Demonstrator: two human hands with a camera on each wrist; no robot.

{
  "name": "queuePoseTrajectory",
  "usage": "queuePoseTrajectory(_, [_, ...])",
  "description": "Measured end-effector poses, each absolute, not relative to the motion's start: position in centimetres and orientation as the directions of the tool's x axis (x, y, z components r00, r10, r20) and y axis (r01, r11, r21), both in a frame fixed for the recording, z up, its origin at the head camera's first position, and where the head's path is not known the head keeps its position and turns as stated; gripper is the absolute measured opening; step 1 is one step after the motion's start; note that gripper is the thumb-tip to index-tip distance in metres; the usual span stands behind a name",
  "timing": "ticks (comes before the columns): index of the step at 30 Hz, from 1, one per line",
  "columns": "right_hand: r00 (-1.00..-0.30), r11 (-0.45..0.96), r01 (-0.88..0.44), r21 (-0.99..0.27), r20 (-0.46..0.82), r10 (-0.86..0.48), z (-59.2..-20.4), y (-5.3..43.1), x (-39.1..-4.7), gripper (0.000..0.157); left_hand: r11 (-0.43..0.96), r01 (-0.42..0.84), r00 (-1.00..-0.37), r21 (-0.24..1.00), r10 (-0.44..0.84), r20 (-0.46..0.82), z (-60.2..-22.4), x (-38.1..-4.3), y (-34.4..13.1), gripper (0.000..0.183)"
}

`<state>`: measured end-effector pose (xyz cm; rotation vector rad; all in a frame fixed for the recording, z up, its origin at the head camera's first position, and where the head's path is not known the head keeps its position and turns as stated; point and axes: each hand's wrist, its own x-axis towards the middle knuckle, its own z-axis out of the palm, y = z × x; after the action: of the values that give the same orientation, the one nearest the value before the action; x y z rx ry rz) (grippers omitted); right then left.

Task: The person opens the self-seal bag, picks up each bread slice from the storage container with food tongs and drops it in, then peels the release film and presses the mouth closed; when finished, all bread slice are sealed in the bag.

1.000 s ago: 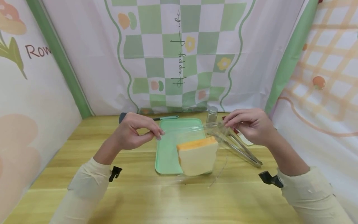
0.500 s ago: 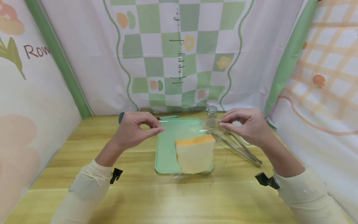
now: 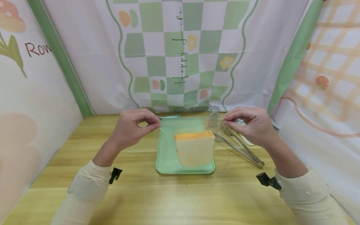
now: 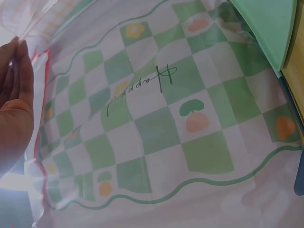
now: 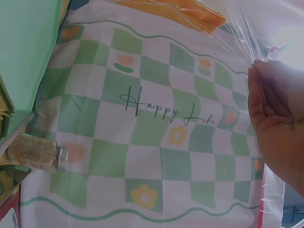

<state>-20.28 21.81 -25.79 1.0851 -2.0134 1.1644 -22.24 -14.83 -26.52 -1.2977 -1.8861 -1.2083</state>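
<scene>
Both hands stretch the top of a clear plastic bag (image 5: pixel 240 40) between them, above the middle of the table. My left hand (image 3: pixel 133 126) pinches its left corner between thumb and fingers. Its right corner is pinched the same way by my right hand (image 3: pixel 253 125). A thick slice of bread (image 3: pixel 194 151) with an orange-brown crust hangs upright in the bag, overlapping the light green tray (image 3: pixel 165 157) in the head view. Through the plastic, the crust (image 5: pixel 192 14) shows at the top of the right wrist view.
Metal tongs (image 3: pixel 244 151) lie right of the tray. Behind them stands a glass jar (image 3: pixel 214 116) with a metal lid, holding pinkish grains in the right wrist view. A tool with a teal handle (image 3: pixel 170 117) lies behind the tray. A checkered curtain (image 3: pixel 180 62) closes the back.
The bread and bag have risen and shifted slightly left, baring the tray's front edge. The left hand has moved up a little; the bag's top is stretched flatter. Both hands keep their pinch.
</scene>
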Motion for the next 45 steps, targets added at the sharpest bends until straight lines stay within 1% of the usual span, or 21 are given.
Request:
queuePoseTrajectory(3, [-0.503,0.239,-0.864,-0.443,0.792,-0.348,-25.9,21.8,-20.4,0.031,0.122,0.925,-0.376,0.359,0.423,0.824,-26.5,-22.2,-14.8,0.024])
queuePoseTrajectory(6, [-0.51,0.124,-0.857,-0.499,0.793,-0.334,-26.2,21.8,-20.5,0.025,0.104,0.921,-0.382,0.374,0.411,0.827,-26.6,-22.0,-14.6,0.021])
queuePoseTrajectory(8, [-0.521,0.106,-0.849,-0.518,0.784,-0.338,-26.3,21.9,-20.6,0.025,0.088,0.917,-0.39,0.389,0.405,0.827,-26.7,-21.9,-14.3,0.017])
queuePoseTrajectory(10, [-0.535,0.147,-0.842,-0.52,0.764,-0.362,-26.4,22.0,-20.6,0.026,0.074,0.912,-0.397,0.402,0.401,0.826,-26.7,-21.7,-14.1,0.016])
queuePoseTrajectory(12, [-0.542,0.231,-0.84,-0.491,0.743,-0.394,-26.5,22.1,-20.6,0.029,0.066,0.909,-0.402,0.411,0.398,0.825,-26.8,-21.4,-13.9,0.018])
queuePoseTrajectory(14, [-0.543,0.29,-0.84,-0.459,0.729,-0.417,-26.6,22.2,-20.6,0.031,0.086,0.907,-0.41,0.412,0.397,0.821,-26.9,-21.3,-13.8,0.021])
queuePoseTrajectory(17, [-0.55,0.301,-0.835,-0.461,0.725,-0.414,-26.8,22.1,-20.7,0.029,0.15,0.896,-0.44,0.417,0.41,0.799,-27.3,-21.1,-13.6,0.022])
queuePoseTrajectory(20, [-0.581,0.31,-0.813,-0.493,0.724,-0.372,-27.2,21.8,-20.6,0.026,0.198,0.878,-0.478,0.437,0.437,0.762,-27.6,-21.1,-13.4,0.023])
queuePoseTrajectory(22, [-0.607,0.315,-0.793,-0.522,0.72,-0.335,-27.4,21.6,-20.5,0.022,0.211,0.871,-0.49,0.444,0.448,0.748,-27.8,-21.1,-13.2,0.023])
queuePoseTrajectory(26, [-0.665,0.354,-0.737,-0.575,0.709,-0.234,-27.7,20.8,-20.4,0.016,0.23,0.872,-0.489,0.432,0.418,0.765,-28.2,-21.2,-12.6,0.021])
queuePoseTrajectory(29, [-0.69,0.348,-0.709,-0.613,0.705,-0.163,-27.8,20.2,-20.3,0.011,0.243,0.87,-0.492,0.429,0.371,0.787,-28.4,-21.1,-12.1,0.018])
queuePoseTrajectory(32, [-0.684,0.293,-0.717,-0.632,0.72,-0.119,-27.8,19.9,-20.4,0.009,0.249,0.873,-0.484,0.42,0.323,0.813,-28.7,-21.2,-11.7,0.016])
queuePoseTrajectory(36, [-0.646,0.248,-0.753,-0.609,0.757,-0.099,-27.8,19.9,-20.6,0.013,0.257,0.882,-0.458,0.394,0.272,0.847,-29.0,-21.3,-11.3,0.016])
queuePoseTrajectory(40, [-0.62,0.21,-0.777,-0.593,0.779,-0.094,-27.8,20.1,-20.5,0.016,0.261,0.888,-0.443,0.379,0.258,0.859,-29.0,-21.3,-11.4,0.017])
queuePoseTrajectory(45, [-0.596,0.14,-0.801,-0.582,0.796,-0.101,-27.7,20.4,-20.5,0.02,0.201,0.895,-0.439,0.397,0.255,0.862,-28.8,-21.2,-11.7,0.021])
